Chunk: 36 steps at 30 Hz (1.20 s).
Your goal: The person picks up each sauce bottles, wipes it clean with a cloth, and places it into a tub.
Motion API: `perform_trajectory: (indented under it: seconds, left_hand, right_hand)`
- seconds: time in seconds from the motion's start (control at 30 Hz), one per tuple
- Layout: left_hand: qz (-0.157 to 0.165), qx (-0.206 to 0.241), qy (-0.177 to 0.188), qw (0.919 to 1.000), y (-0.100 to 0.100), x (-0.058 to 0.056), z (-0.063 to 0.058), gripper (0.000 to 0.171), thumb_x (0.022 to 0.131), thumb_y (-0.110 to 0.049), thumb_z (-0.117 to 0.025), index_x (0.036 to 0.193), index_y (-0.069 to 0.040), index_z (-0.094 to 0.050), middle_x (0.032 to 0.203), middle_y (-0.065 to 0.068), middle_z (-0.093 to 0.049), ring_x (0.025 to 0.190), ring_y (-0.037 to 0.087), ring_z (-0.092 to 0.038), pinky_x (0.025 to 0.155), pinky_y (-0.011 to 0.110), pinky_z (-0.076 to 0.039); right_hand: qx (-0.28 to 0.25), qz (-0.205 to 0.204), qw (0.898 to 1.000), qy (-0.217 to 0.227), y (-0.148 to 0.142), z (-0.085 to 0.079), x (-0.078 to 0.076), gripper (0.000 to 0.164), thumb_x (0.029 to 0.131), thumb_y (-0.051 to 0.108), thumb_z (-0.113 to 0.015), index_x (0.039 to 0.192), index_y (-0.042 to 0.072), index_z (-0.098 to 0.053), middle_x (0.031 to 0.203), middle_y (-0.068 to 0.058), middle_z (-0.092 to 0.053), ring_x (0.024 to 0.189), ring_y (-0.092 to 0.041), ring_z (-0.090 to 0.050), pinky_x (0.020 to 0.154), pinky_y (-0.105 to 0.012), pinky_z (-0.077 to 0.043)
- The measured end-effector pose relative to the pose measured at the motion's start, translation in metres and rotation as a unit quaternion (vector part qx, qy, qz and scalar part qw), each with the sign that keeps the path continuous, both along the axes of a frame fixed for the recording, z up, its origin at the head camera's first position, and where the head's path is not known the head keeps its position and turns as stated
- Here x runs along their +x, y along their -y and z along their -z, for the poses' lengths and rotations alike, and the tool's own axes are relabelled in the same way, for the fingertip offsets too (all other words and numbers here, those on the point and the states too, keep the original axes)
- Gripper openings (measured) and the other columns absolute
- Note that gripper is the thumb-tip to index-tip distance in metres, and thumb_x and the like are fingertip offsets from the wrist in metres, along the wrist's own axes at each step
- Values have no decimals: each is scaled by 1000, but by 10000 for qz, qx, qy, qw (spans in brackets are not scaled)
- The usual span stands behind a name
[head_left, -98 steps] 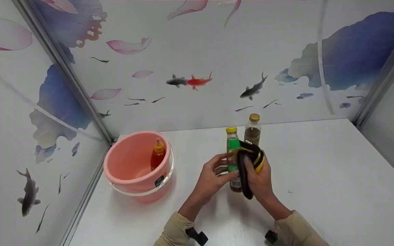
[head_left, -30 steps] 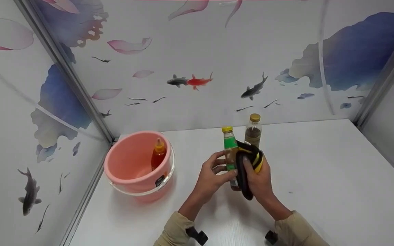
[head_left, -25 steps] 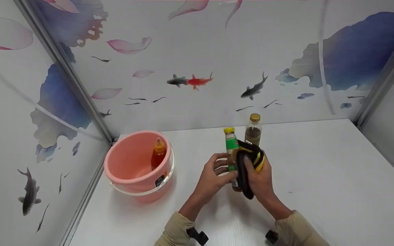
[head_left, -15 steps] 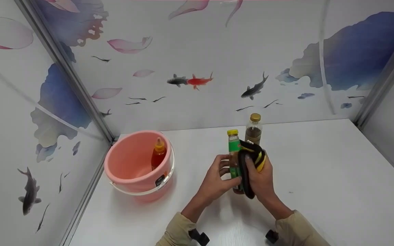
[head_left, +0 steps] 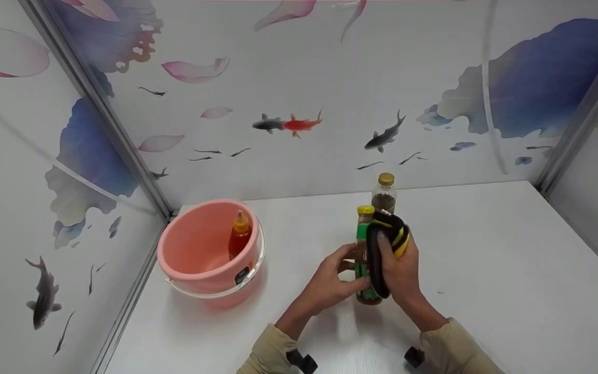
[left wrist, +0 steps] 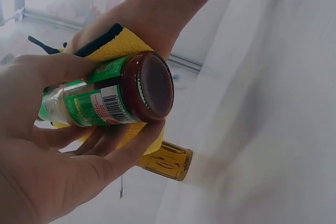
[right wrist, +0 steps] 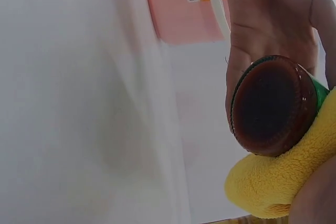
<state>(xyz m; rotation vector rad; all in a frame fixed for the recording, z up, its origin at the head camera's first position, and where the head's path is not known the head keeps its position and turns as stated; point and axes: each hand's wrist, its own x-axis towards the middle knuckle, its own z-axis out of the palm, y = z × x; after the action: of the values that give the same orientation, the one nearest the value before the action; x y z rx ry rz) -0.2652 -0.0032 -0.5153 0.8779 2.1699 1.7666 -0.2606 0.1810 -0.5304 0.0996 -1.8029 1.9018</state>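
A glass bottle (head_left: 362,252) with a yellow cap, green label and dark brown contents stands nearly upright between both hands. Its round base shows in both wrist views, raised off the table. My left hand (head_left: 327,285) grips the bottle from the left, with thumb and fingers around its lower half. In my right hand (head_left: 402,270) is a folded yellow cloth (right wrist: 273,182) with a black side, pressed against the bottle's right side. The cloth hides part of the label. Behind it stands another glass bottle (head_left: 384,201) with a gold cap, its lower part covered.
A pink bucket (head_left: 208,288) with a white handle stands on the left of the white table (head_left: 496,270). Inside it is a squeeze bottle (head_left: 240,236) with red-brown contents and a yellow nozzle top. Patterned panels (head_left: 299,171) enclose the back and sides.
The green-labelled bottle has shifted right and closer to me, and leans less than a second ago. Both hands have moved slightly right with it, the cloth staying against its side.
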Motion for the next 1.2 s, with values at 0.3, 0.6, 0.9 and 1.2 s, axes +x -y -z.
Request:
perform_trajectory:
  seconds: [0.3,0.6,0.9,1.2]
  left_hand:
    - [-303,211,83,9993,-4,1,3,67,94,-31,-87,153,-36,-56,146,-8,-61,132,20,-62,108,33,-56]
    - [-838,639,40,9944,0,-3,-2,64,94,-33,-87,150,-33,-57,144,-5,-62,127,20,-65,108,38,-57]
    - [-1129,1274,313,9849,1,-5,-7,67,92,-27,-88,149,-25,-53,144,2,-63,125,21,-69,108,37,-58]
    - [-596,1001,320,9927,-1,-1,-6,63,98,-22,-80,152,-18,-49,149,6,-58,137,22,-62,119,40,-50]
  right_hand:
    - [-142,80,9998,95,-1,-3,0,29,109,17,-66,136,10,-61,110,-9,-69,93,-21,-68,79,-28,-62]
    - [-167,-137,9997,145,3,-2,1,31,109,19,-66,139,12,-62,115,-10,-71,95,-20,-69,81,-28,-62]
    - [-43,-82,9996,276,7,-2,4,29,108,17,-67,136,7,-63,109,-8,-71,90,-20,-69,77,-28,-62]
    - [78,-49,9999,91,6,-2,3,29,109,15,-65,136,5,-61,110,-5,-70,93,-19,-68,79,-27,-61]
